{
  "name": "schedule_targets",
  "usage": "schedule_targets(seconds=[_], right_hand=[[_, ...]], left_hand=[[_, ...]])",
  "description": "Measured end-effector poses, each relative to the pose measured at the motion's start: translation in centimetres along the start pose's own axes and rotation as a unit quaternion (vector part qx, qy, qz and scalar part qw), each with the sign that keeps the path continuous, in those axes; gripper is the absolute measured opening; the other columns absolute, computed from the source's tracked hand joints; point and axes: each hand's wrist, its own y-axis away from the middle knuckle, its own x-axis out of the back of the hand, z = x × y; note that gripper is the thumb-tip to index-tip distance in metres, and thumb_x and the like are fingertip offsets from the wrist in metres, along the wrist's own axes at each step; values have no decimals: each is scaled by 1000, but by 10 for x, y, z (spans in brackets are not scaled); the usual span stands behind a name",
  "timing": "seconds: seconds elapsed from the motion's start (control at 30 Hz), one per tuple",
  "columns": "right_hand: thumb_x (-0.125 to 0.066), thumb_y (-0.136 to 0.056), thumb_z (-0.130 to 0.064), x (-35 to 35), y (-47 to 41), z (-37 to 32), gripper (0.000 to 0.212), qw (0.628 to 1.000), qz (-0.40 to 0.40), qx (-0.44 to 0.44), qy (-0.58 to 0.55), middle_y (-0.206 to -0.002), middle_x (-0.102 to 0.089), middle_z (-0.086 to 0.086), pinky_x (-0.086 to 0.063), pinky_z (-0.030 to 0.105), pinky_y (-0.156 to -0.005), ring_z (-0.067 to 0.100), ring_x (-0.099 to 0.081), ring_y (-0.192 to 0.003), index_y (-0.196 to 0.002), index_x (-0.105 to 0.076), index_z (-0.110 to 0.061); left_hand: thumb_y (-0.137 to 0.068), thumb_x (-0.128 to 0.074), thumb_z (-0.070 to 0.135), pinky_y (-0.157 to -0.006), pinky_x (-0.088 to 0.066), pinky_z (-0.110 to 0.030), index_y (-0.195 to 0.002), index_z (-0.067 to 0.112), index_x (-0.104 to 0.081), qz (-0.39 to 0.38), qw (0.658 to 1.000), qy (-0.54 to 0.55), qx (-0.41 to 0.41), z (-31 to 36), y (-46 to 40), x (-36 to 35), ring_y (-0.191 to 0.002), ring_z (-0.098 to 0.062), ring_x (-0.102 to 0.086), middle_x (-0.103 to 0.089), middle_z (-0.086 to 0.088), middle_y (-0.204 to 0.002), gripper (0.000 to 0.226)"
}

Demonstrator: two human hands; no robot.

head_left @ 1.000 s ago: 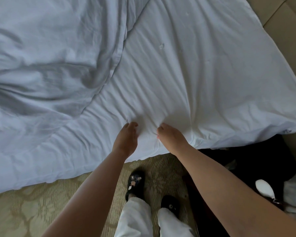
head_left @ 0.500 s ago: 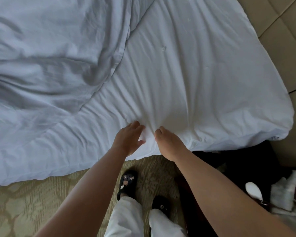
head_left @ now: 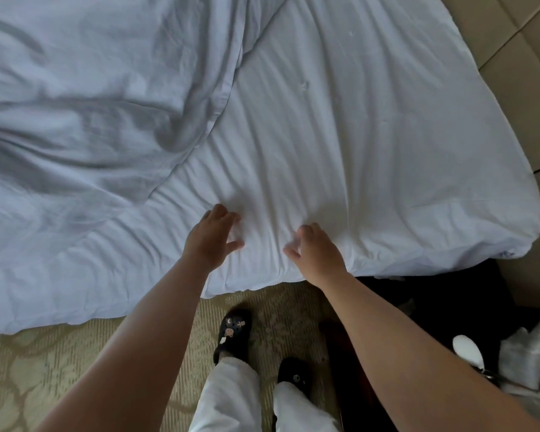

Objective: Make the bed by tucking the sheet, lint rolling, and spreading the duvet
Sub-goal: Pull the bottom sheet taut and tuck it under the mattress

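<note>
at the far left the bunched cover (head_left: 85, 120) is lying in heavy folds across the upper part of the bed, its edge curling down toward the middle, probably pushed aside so the flatter layer can be worked first. i'm judging this crumpled mass to be the sheet or top cover; which layer it is cannot be told for sure.

the white duvet (head_left: 371, 145) is covering the right and near part of the bed, its front edge hanging over the side above the patterned carpet (head_left: 44, 363). its fine wrinkles are running toward the 2 hands, which suggests it is being drawn or smoothed toward the person.

the left hand (head_left: 211, 241) is reaching forward on a straight arm, palm down on the duvet near its front edge, fingers loosely spread and lightly bent, thumb out to the side; it is resting on the cloth and not gripping it.

just to its right, apart from it, the right hand (head_left: 317, 252) is arching over the cloth, its fingertips appearing to pinch a small ridge of fabric, though the fingers are partly hidden.

the dark nightstand (head_left: 449, 300) is standing at the bed's right corner.
</note>
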Motion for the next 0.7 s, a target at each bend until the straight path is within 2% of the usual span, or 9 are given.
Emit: schedule_targets(seconds=[0.07, 0.13, 0.27, 0.33, 0.4, 0.5, 0.6, 0.7], right_hand=[[-57, -89, -48, -7, -5, -11, 52, 1000, 5, -13, -11, -115, -47, 9, -45, 33, -82, 24, -51, -104, -116, -48, -4], [-59, -87, -50, -13, -13, -24, 56, 999, 13, -20, -28, -114, -48, 9, -45, 34, -83, 25, -51, -105, -116, -49, -3], [-53, -94, -34, -16, -31, -43, 35, 996, 28, -43, -66, -107, -52, 12, -41, 32, -77, 28, -53, -100, -105, -54, -1], [-45, -99, -24, -17, -37, -48, 26, 997, 17, -42, -60, -107, -53, 12, -40, 30, -75, 28, -55, -98, -104, -55, -1], [-42, -99, -14, -17, -41, -52, 19, 998, 1, -40, -40, -112, -54, 12, -43, 30, -80, 27, -56, -102, -108, -54, -1], [-41, -98, -7, -13, -43, -52, 16, 998, -21, -32, -44, -111, -54, 11, -43, 30, -80, 27, -56, -100, -108, -52, -2], [-39, -97, -9, -7, -37, -57, 10, 996, -35, 4, -79, -101, -50, 10, -36, 29, -73, 27, -54, -92, -99, -48, -5], [-37, -100, -15, -3, -27, -73, 13, 989, -51, 80, -110, -79, -36, -3, -28, 23, -67, 17, -42, -74, -87, -38, -12]], left_hand=[[-80, -75, 27, -89, -48, -38, -124, 13, -55, -11, 1000, -3, -6, -2, -1, 0, -109, -22, -50, -47, -5, -118, 51], [-78, -77, 23, -88, -48, -38, -122, 11, -56, -13, 1000, 25, 6, -5, -4, 0, -101, -21, -52, -47, -4, -114, 50], [-74, -78, 9, -75, -46, -28, -105, 8, -60, 26, 990, 129, 58, -12, -12, 4, -73, -15, -52, -50, -1, -90, 35], [-75, -75, 5, -70, -41, -20, -97, 12, -60, 42, 982, 161, 93, -16, -14, 7, -72, -15, -55, -56, -4, -89, 28], [-79, -70, 5, -70, -41, -20, -89, 17, -57, 51, 971, 193, 134, -19, -18, 9, -76, -18, -60, -61, -5, -90, 21], [-87, -61, 14, -71, -51, -31, -79, 18, -56, 51, 943, 262, 198, -16, -24, 13, -78, -25, -64, -64, -5, -78, 10], [-92, -57, 31, -74, -56, -40, -69, 12, -56, 35, 928, 294, 226, -6, -39, 22, -69, -28, -64, -63, -8, -65, 30], [-88, -60, 51, -68, -55, -36, -73, 2, -62, -7, 913, 332, 236, 5, -59, 33, -57, -24, -61, -65, -12, -65, 51]])
